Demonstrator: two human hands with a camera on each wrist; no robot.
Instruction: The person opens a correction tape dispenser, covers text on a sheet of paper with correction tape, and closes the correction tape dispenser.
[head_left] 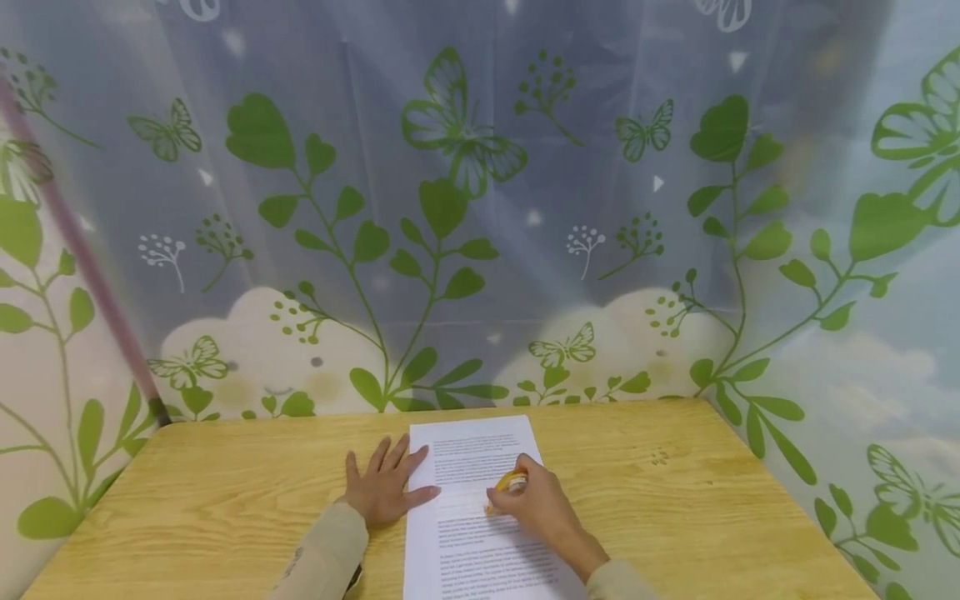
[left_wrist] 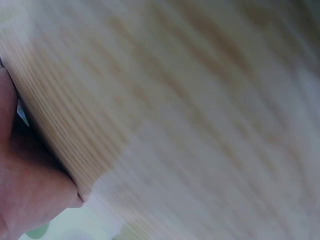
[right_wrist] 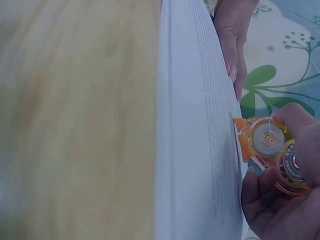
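A printed sheet of paper (head_left: 422, 542) lies lengthwise on the wooden table, covered in blocks of small text with a blank band between them. My right hand (head_left: 546, 507) pinches an orange see-through correction tape (head_left: 513, 482) over that band. In the right wrist view, the round reels of the correction tape (right_wrist: 268, 141) show, and its orange tip meets the paper. My left hand (head_left: 381, 486) lies spread at the left edge, thumb and some fingertips on the paper, the rest on the table. Only part of the left hand (left_wrist: 32, 190) shows in the left wrist view.
The wooden table (head_left: 247, 492) extends to both sides of the paper. Behind it hangs a curtain (head_left: 465, 275) printed with green leaves and butterflies, and more printed fabric (head_left: 862, 375) stands along the right side.
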